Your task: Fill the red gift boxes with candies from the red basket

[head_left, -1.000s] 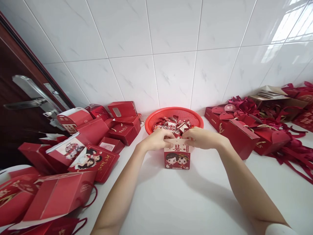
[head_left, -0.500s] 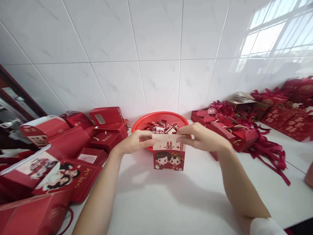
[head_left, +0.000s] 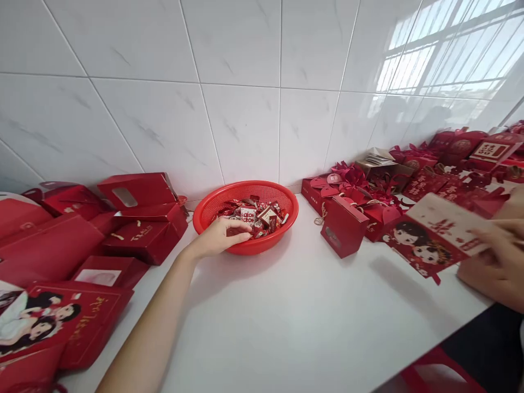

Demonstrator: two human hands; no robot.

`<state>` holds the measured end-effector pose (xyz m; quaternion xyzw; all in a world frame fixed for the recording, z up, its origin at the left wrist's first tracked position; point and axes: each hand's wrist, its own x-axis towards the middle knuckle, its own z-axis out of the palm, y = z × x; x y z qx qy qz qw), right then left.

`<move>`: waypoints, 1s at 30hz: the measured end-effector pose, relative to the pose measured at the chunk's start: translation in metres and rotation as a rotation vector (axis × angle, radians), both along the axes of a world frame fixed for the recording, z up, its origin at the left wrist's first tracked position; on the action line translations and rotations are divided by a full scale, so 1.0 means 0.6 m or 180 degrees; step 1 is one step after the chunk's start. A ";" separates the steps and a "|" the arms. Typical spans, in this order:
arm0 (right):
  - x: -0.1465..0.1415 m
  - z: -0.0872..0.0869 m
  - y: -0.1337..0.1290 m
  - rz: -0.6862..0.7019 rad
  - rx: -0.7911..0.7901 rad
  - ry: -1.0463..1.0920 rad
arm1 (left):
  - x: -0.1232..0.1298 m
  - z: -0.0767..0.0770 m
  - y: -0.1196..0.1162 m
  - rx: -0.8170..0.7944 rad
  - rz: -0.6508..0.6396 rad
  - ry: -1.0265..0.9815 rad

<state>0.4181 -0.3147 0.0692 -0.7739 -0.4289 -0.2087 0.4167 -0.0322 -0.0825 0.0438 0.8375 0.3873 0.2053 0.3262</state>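
My left hand [head_left: 219,236] is over the front left rim of a red mesh basket [head_left: 254,248], its thumb and fingers a little apart beside the wrapped sweets [head_left: 268,215]. Nothing shows between those fingers. At the right edge, my right hand [head_left: 501,259], blurred and partly cut off, grips the pale upper part of a red box [head_left: 434,243] with two cartoon figures. The box is tilted and held above the white table [head_left: 327,316].
Red boxes [head_left: 143,237] are piled on the left. A small red box [head_left: 344,226] stands right of the basket, before more boxes and dark pink ribbons [head_left: 347,173]. White tiles [head_left: 245,125] line the wall behind. A brown object [head_left: 475,275] lies near the right edge.
The cartoon box has moved from in front of the basket to the far right with my right hand. My left hand has let go of it and is at the basket. The view has turned.
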 end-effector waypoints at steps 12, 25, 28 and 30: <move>-0.071 -0.020 0.088 0.0291 -0.0978 0.0700 | 0.000 0.003 -0.008 0.0143 0.0081 0.0078; -0.079 -0.072 0.147 0.0590 -0.0755 0.0531 | 0.001 -0.004 -0.008 0.0037 0.0085 0.0029; -0.084 -0.089 0.160 0.0473 -0.0601 0.0562 | 0.000 -0.005 -0.007 0.0052 0.0069 -0.0003; -0.082 -0.095 0.157 0.0411 -0.0419 0.0485 | 0.000 -0.005 -0.008 0.0092 0.0058 0.0006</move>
